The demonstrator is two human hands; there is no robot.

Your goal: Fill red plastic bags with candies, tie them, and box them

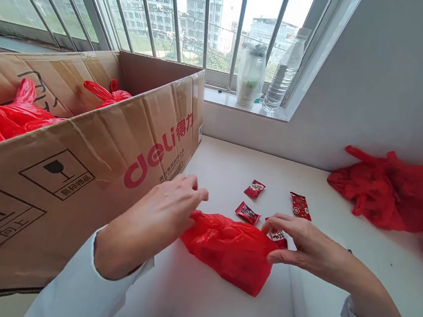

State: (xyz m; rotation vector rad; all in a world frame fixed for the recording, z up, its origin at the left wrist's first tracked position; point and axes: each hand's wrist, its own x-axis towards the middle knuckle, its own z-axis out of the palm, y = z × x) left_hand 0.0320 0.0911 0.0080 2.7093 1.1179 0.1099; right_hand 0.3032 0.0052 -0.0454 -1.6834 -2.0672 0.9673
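Note:
A red plastic bag (229, 252) lies on the white table, bulging in the middle with its contents hidden. At its left end is my left hand (176, 203), fingers curled and closed on the plastic, though the fingertips are partly hidden. My right hand (297, 239) is at the bag's right end, thumb and fingers apart. Under its fingers a small red snack packet (278, 236) shows in part. Beyond the bag lie more wrapped pieces: a dark red packet (247, 213), a red packet (254, 189) and a flat red sachet (300, 206).
A large cardboard box (154, 121) stands at left, holding knotted red bags (14, 113). A heap of red plastic bags (387, 191) lies at right by the wall. A water bottle (285, 73) and a bagged cup (250, 76) stand on the windowsill (222, 97).

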